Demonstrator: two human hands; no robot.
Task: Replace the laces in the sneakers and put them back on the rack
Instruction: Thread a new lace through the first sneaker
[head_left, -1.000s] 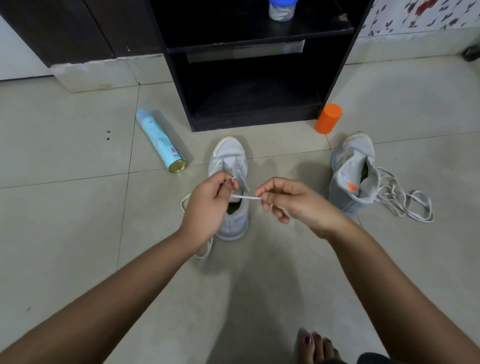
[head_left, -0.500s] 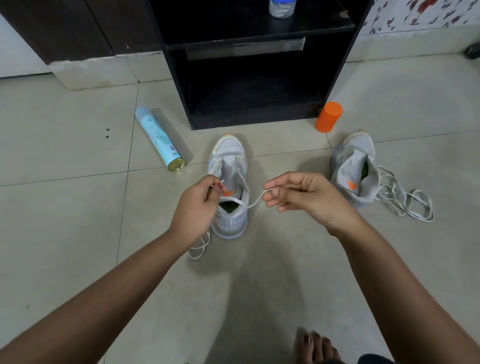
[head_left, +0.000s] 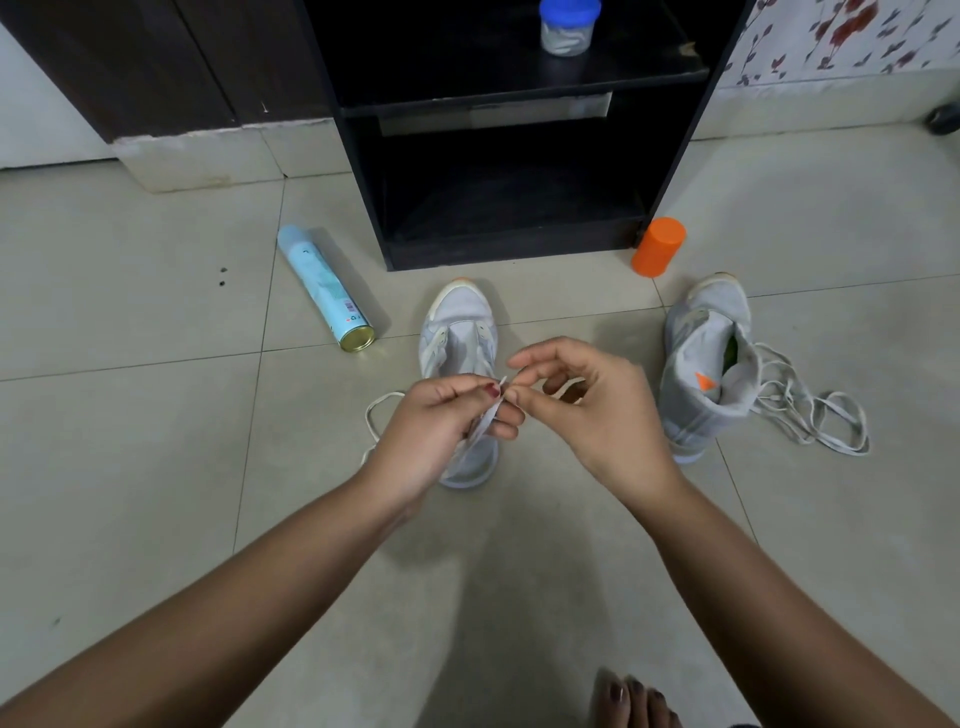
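Early days I'd say: your left hand (head_left: 441, 431) and right hand (head_left: 597, 410) both have fingers (head_left: 535, 352) pinched on the lace (head_left: 487, 418) over the near sneaker (head_left: 460, 322) on the floor, the other sneaker (head_left: 696, 374) sits beside its loose lace (head_left: 821, 421) further right, and neither's on the rack (head_left: 519, 249) yet.

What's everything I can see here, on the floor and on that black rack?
rack: one, black, ahead on the floor
jar: one, clear with blue lid, on the rack's shelf
spray can: one, light blue, lying left of the rack
cylinder: one, orange, by the rack's right corner
middle sneaker: one, grey-white, under the hands
right sneaker: one, grey-white, further right
held lace: one, white, pinched by both hands
loose lace: one, white, beside right sneaker
foot: one, bottom edge
left hand, right hand: over the middle sneaker
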